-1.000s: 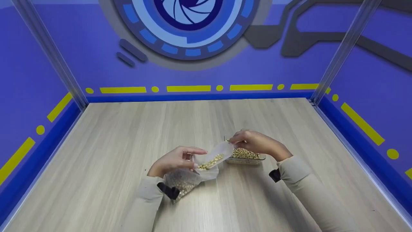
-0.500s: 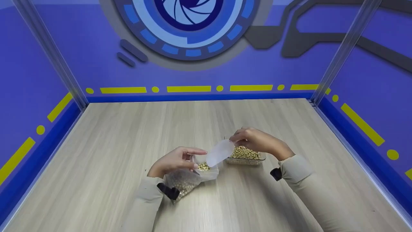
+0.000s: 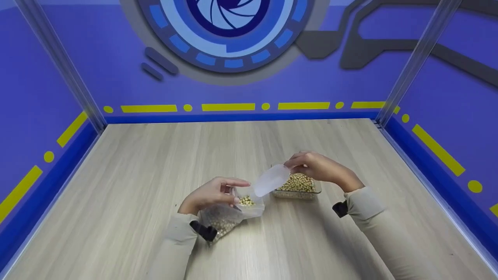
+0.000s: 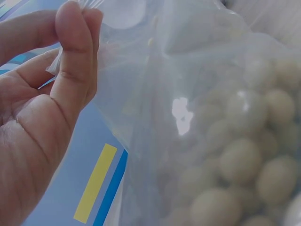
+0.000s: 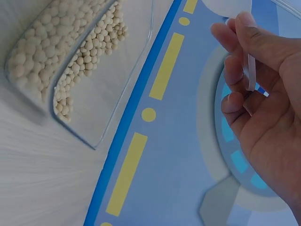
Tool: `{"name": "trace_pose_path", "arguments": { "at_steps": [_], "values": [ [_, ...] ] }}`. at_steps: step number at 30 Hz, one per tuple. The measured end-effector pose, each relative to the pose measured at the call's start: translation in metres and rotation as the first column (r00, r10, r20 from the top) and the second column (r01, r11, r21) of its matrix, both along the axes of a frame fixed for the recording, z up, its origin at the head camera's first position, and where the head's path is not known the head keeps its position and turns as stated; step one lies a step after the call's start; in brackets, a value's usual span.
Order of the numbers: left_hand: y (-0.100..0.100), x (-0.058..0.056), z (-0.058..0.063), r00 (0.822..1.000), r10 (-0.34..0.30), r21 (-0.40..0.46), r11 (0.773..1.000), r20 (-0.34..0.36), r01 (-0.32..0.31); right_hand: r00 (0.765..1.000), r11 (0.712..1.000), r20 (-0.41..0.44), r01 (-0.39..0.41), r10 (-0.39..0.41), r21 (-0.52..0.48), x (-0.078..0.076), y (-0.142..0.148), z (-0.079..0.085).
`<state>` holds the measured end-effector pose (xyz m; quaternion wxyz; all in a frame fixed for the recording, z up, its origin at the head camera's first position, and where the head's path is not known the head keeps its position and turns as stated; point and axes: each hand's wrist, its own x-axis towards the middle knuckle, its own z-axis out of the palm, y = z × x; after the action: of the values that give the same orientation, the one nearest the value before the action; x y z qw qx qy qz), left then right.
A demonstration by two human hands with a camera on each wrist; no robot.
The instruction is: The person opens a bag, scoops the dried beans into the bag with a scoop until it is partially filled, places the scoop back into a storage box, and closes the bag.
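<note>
My left hand (image 3: 212, 194) pinches the rim of a clear plastic bag (image 3: 252, 211) and keeps its mouth spread. Pale round beans (image 4: 241, 162) fill the bag's lower part, seen close in the left wrist view. My right hand (image 3: 317, 166) grips the handle of a translucent white scoop (image 3: 271, 180), tilted with its bowl near the bag's opening; no beans show on the side in view. In the right wrist view the right hand's fingers (image 5: 233, 70) curl round the handle. Beneath that hand stands a clear rectangular container (image 3: 297, 195) of beans (image 5: 89, 47), partly hidden by hand and scoop.
The wood-grain table (image 3: 155, 163) extends around the bag and container. Blue panels (image 3: 97, 77) with yellow marks enclose the back and sides. Black wrist straps or mounts (image 3: 204, 230) sit over both sleeves.
The scoop, earlier holding beans over the bag, has been tipped over and its beans are in the bag. My right hand has since drawn it slightly up and right. The left hand stays put.
</note>
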<state>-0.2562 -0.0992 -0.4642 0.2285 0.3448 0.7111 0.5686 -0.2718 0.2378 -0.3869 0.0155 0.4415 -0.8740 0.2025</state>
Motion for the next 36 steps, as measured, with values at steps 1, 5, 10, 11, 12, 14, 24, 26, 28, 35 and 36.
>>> {"name": "trace_pose_path", "arguments": {
  "at_steps": [1,5,10,11,12,14,24,26,28,35,36],
  "values": [
    [0.000,0.000,0.000,1.000,0.002,-0.002,1.000,0.000,-0.002,1.000,1.000,0.007,0.007,-0.007,-0.004,0.000,0.003,0.000],
    [0.000,0.000,0.000,1.000,0.000,-0.004,1.000,-0.008,0.000,0.999,0.999,0.028,0.041,-0.041,-0.022,-0.002,0.014,0.000],
    [0.000,0.000,-0.001,1.000,-0.001,-0.008,1.000,-0.011,0.001,0.994,0.994,0.051,0.101,-0.099,-0.036,-0.004,0.032,-0.001],
    [0.000,0.000,-0.001,1.000,0.001,-0.008,1.000,-0.004,-0.001,0.992,0.993,0.053,0.112,-0.110,-0.037,-0.005,0.035,-0.001],
    [0.000,0.000,-0.001,1.000,0.004,-0.007,1.000,-0.001,-0.004,0.991,0.992,0.053,0.124,-0.122,-0.037,-0.005,0.039,-0.001],
    [0.000,0.000,-0.001,1.000,0.005,-0.004,1.000,0.009,-0.005,0.988,0.989,0.056,0.146,-0.144,-0.038,-0.005,0.046,-0.002],
    [0.001,0.000,-0.001,1.000,0.003,-0.014,1.000,-0.017,-0.003,0.975,0.978,0.078,0.208,-0.207,-0.011,-0.007,0.075,-0.010],
    [0.001,-0.001,-0.001,1.000,0.002,-0.015,1.000,-0.019,-0.002,0.976,0.979,0.075,0.205,-0.205,-0.001,-0.007,0.080,-0.011],
    [0.001,-0.001,-0.001,1.000,0.000,-0.014,1.000,-0.017,0.000,0.976,0.979,0.070,0.205,-0.206,0.014,-0.007,0.083,-0.011],
    [0.001,-0.002,-0.003,1.000,0.000,-0.016,1.000,-0.006,0.000,0.966,0.966,0.107,0.220,-0.235,0.139,0.000,0.091,0.006],
    [0.001,-0.002,-0.003,1.000,0.000,-0.019,1.000,-0.008,0.000,0.963,0.962,0.115,0.223,-0.242,0.157,0.001,0.091,0.010]
  ]
}}
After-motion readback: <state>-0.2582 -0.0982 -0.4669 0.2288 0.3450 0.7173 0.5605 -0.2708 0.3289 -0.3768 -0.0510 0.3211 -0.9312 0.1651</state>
